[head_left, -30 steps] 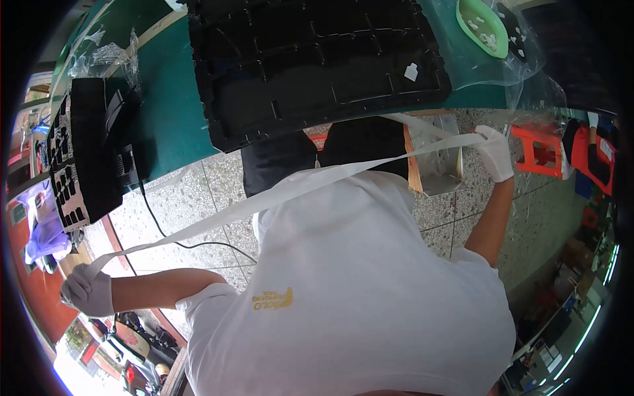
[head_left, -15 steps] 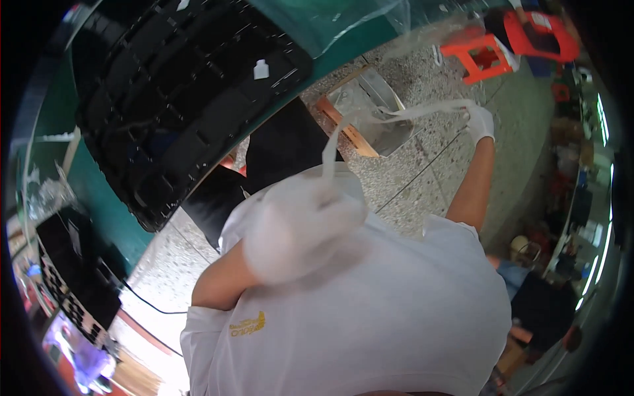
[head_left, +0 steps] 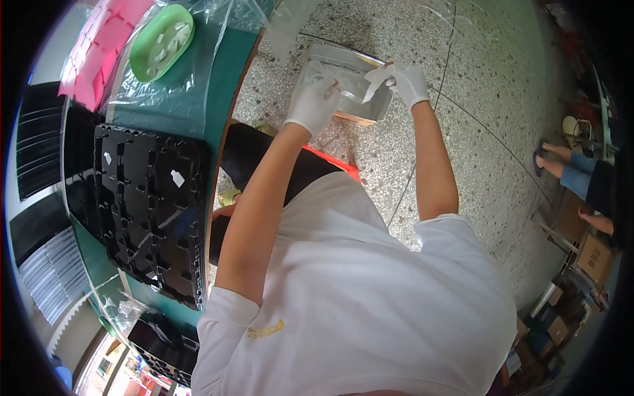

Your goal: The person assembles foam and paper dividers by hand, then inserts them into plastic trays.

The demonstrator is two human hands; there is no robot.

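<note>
Both our hands have come together since a moment ago, when our arms were stretched wide with a long white strip pulled between them; now they meet low over a box on the floor, and the bench has swung round to our left. Our left hand [head_left: 312, 100] wears a white glove, and its fingers are curled down on the white strip [head_left: 350, 84] where it lies bunched in the see-through box [head_left: 362, 99]. Our right hand [head_left: 408, 82] is gloved too, and it pinches the other end of the strip between thumb and fingers, right at the far rim of the box. The strip runs sideways from one hand to the other, so its long way goes left to right, and the two hands are near each other with only the short bit of strip between them. The box sits just under and in front of both hands, on the speckled floor [head_left: 462, 132], and each hand is about as close to it as the other. We count two hands, one strip and one box. On the bench [head_left: 231, 79], off past our left elbow, we see one big black tray [head_left: 148, 211] with two small white bits on it, one green dish [head_left: 160, 41] with white bits inside, and some pink trays [head_left: 99, 49] farther out. A red stool [head_left: 330, 162] peeks out below our left arm.
</note>
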